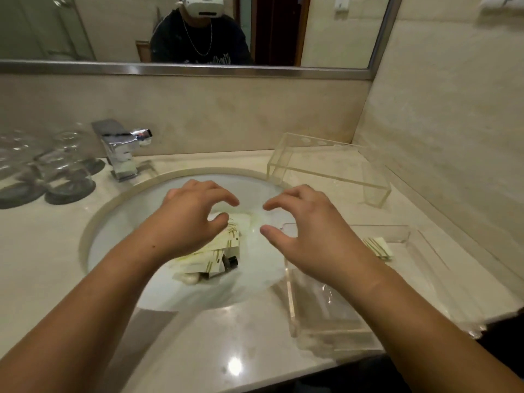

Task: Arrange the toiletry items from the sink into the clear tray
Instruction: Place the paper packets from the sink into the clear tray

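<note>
Several white toiletry packets with green stripes [226, 243] lie piled in the round white sink [113, 222], with a small dark-capped bottle [231, 262] among them. My left hand [192, 214] hovers over the pile, fingers loosely curled, holding nothing. My right hand [309, 222] hangs above the sink's right side and the tray's near corner, fingers spread and curved, empty. The clear tray [354, 316] sits on the counter right of the sink. One striped packet [378, 246] lies inside it at the far end.
A chrome tap [122, 150] stands behind the sink at the left. Upturned glasses [48, 171] crowd the counter's far left. A clear acrylic stand [331, 168] sits behind the tray by the wall. A mirror [326, 32] runs above the backsplash.
</note>
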Demonstrator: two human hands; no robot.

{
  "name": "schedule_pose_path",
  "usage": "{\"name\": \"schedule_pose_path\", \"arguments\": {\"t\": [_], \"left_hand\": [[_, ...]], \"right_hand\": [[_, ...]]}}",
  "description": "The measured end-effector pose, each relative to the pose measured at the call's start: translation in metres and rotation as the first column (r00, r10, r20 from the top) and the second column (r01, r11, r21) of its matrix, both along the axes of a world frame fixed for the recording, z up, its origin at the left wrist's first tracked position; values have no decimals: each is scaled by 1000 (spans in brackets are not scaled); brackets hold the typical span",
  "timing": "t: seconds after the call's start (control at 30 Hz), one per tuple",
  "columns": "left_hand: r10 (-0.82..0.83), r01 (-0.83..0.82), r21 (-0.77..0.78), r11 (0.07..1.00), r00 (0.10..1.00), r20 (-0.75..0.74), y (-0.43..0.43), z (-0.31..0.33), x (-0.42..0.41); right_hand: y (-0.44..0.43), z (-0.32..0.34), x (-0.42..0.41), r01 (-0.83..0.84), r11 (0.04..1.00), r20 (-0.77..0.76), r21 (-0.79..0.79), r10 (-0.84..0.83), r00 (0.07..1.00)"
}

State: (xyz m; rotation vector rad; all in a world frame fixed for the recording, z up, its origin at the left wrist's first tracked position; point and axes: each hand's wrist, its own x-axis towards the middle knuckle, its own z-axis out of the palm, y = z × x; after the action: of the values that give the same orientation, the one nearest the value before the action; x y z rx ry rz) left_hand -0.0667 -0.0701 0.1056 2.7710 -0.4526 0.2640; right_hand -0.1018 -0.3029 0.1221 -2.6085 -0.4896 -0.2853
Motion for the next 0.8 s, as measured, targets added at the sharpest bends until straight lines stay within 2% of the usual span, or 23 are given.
{"name": "schedule_pose_path", "arguments": {"t": [0.23,0.37,0.53,0.8], "left_hand": [[140,-114,154,981,976,-170,57,-33,30],[168,-92,257,962,942,-291,71,-53,53],[198,-66,293,954,871,-449,77,-74,76],[222,-87,252,964,787,-575,82,-105,88]], "right_hand": [[69,-19,49,-110,955,-122,-274,79,989],[99,-38,79,-157,912,-202,-380,84,976],[131,-69,111,-209,862,-317,-462,60,947],[155,-106,136,-292,797,-426,-528,49,904]]}}
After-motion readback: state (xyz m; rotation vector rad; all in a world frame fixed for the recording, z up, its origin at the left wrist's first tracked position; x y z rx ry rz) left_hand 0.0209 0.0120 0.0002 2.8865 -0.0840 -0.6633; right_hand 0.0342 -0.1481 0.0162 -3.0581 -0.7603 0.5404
